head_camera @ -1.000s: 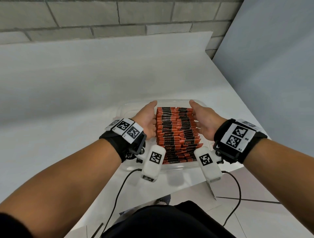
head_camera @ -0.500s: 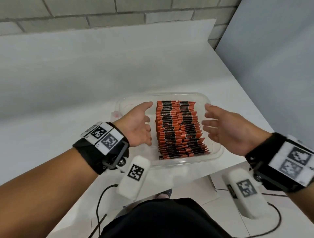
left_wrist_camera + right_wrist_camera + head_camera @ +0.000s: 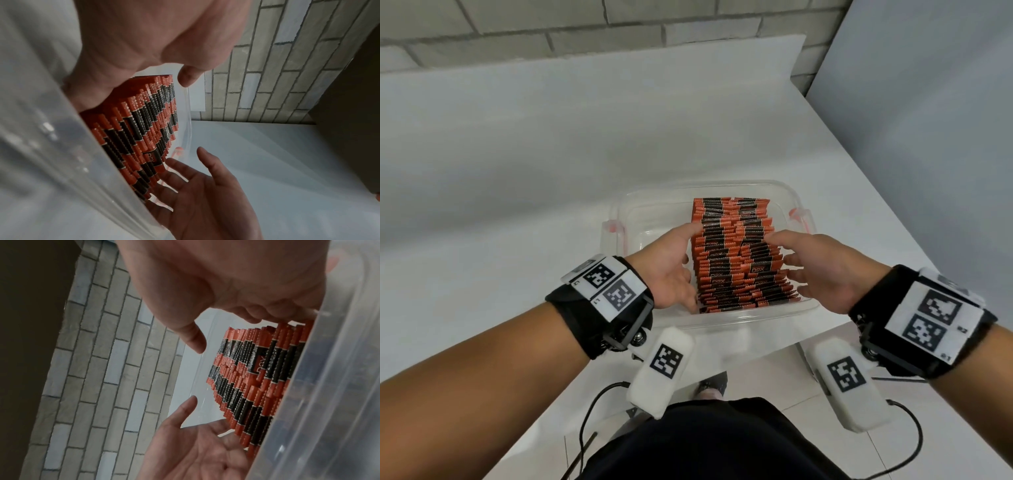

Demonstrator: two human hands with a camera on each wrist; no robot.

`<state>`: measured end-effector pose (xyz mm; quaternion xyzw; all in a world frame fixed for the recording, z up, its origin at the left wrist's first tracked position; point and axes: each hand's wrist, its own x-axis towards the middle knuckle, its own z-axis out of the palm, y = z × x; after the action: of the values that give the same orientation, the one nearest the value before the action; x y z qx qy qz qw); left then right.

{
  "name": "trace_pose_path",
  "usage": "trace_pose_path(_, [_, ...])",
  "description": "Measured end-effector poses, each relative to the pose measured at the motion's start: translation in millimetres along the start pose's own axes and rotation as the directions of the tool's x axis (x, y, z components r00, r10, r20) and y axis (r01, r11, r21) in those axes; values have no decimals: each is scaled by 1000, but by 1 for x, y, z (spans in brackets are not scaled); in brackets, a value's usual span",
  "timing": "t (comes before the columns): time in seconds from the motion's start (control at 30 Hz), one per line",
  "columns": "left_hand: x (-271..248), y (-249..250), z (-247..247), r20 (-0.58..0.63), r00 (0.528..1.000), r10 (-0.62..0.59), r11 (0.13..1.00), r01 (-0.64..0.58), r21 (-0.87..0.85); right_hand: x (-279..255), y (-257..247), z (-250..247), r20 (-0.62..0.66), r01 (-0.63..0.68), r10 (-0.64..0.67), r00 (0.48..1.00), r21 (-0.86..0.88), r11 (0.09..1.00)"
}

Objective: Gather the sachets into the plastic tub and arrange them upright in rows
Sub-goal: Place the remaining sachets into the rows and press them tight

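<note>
My L hand (image 3: 671, 267) & R hand (image 3: 822, 270) are both spread open, fingers straight, one each side of the sachets (image 3: 739, 253); L fingertips touch the stack's left edge, R index rests on top. Sachets stand packed in rows inside the clear tub (image 3: 774, 317) at the worktop (image 3: 517, 192) near edge.

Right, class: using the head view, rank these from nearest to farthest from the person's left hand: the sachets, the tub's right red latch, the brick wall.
1. The sachets, touching the left hand, just to its right inside the plastic tub.
2. The right red latch, across the tub on its right rim.
3. The brick wall, far back beyond the table.
</note>
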<state>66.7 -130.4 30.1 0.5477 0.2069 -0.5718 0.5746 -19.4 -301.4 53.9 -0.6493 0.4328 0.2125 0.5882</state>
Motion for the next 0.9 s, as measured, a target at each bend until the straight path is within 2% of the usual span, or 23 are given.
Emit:
trace_pose_path(0.13, [-3,-4,8,31,999,-16,999,15,37,-4,-1,4,14,-37,38,999,-9,999])
trace_pose_path(0.77, [-4,-9,12,43,998,48,999,-48,18,-12,-3,6,14,-8,8,1000,27,1000])
trace_pose_path(0.9, [-6,-8,3,10,996,91,991,-92,98,-13,-1,3,-9,57,-58,998,-8,998])
